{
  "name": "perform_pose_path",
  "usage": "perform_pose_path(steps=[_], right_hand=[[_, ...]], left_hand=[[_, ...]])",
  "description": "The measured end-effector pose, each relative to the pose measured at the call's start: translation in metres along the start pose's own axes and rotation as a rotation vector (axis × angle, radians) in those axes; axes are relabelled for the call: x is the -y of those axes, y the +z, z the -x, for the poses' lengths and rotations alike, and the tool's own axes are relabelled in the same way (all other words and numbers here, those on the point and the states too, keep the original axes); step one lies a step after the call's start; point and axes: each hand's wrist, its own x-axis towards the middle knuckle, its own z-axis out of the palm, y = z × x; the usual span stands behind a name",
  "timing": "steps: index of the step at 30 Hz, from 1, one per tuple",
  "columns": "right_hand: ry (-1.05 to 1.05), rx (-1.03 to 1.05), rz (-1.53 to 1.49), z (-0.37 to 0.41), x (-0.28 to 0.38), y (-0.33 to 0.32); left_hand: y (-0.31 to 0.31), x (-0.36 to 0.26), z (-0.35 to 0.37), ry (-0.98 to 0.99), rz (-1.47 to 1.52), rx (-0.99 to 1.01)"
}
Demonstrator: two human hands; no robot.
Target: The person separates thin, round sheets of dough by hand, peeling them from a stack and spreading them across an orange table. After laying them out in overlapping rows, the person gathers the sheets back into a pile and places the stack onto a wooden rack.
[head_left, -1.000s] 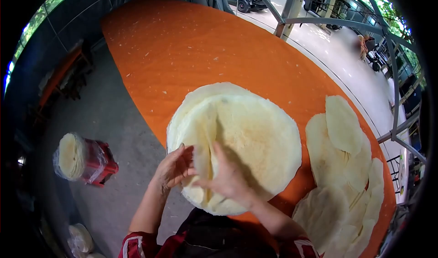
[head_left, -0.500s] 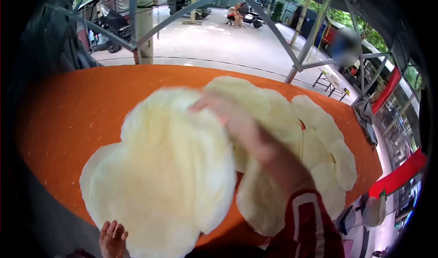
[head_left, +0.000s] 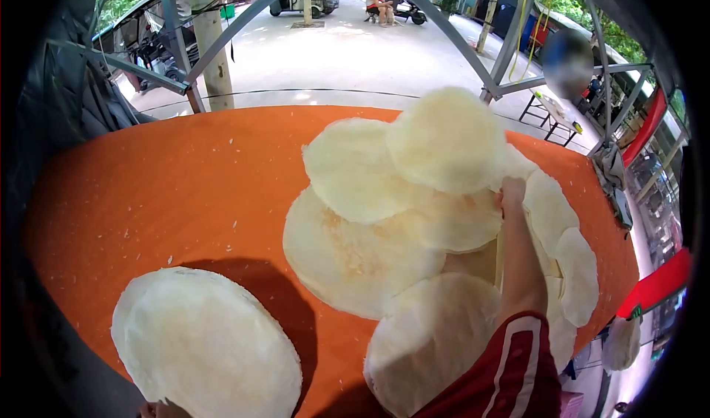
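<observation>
A pale, thin round flatbread (head_left: 447, 141) is raised over the far edge of the table, slightly blurred. My right hand (head_left: 512, 192) has its fingers closed at the flatbread's lower right edge, with the arm stretched far forward. Low in the view, my left hand (head_left: 161, 409) is partly cut off by the frame and lies against the near edge of a stack of flatbreads (head_left: 207, 344); its fingers do not show clearly. Between the stack and my right arm, several more flatbreads (head_left: 355, 255) overlap on the table, one of them browned in patches.
An orange cloth (head_left: 185, 189) with white crumbs covers the table. Metal frame bars (head_left: 444, 26) cross beyond its far edge. Grey cloth (head_left: 612, 185) hangs at the right corner. Further out are a small table (head_left: 551, 115), parked vehicles and a seated person (head_left: 381, 5).
My right hand has moved forward and right from above the stack, taking a flatbread to the far side. My left hand, open with raised fingers before, is now lower. The view has shifted slightly.
</observation>
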Motion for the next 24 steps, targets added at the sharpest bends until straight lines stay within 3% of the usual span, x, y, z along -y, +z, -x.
perform_pose_path(steps=[2,4,6,7,8,9,10,12,13,15,17,19,21,23,24], right_hand=[[-0.015,-0.001,0.085,0.039,-0.021,0.016],[0.014,0.32,0.087,0.074,-0.007,0.042],[-0.145,0.477,0.165,0.121,0.023,0.074],[-0.172,0.653,0.143,0.149,0.045,0.082],[-0.419,0.704,0.241,0.175,0.055,0.096],[-0.491,0.821,0.283,0.214,0.082,0.104],[-0.563,0.955,0.318,0.254,0.112,0.104],[-0.688,1.045,0.228,0.324,0.139,0.115],[-0.748,1.118,0.158,0.367,0.149,0.125],[-0.591,1.339,0.099,0.451,0.171,0.129],[-0.542,1.545,0.19,0.537,0.187,0.121],[-0.769,1.709,0.231,0.617,0.19,0.111],[-0.829,1.78,0.139,0.68,0.186,0.098],[-0.844,1.574,0.0,0.726,0.157,0.098],[-0.443,1.569,-0.238,0.737,0.161,0.097]], left_hand=[[0.001,-0.02,0.003,0.037,-0.082,0.052],[-0.002,-0.039,0.004,0.072,-0.161,0.111],[-0.009,-0.037,0.001,0.167,-0.163,0.141],[-0.014,-0.033,-0.003,0.225,-0.243,0.125],[-0.018,-0.028,-0.008,0.281,-0.323,0.108],[-0.023,-0.021,-0.013,0.331,-0.408,0.088],[-0.023,-0.004,-0.023,0.194,-0.07,0.299],[-0.024,-0.038,0.003,-0.178,0.484,0.386],[-0.033,-0.03,-0.002,-0.233,0.458,0.484],[-0.032,-0.022,-0.006,-0.264,0.819,0.553],[-0.048,-0.017,-0.005,-0.357,0.87,0.754],[-0.05,-0.014,-0.003,-0.337,0.946,0.851],[-0.045,-0.023,0.003,-0.329,1.172,1.009],[-0.036,-0.017,0.003,-0.296,1.238,1.042],[-0.035,-0.013,0.004,-0.299,1.253,1.003]])
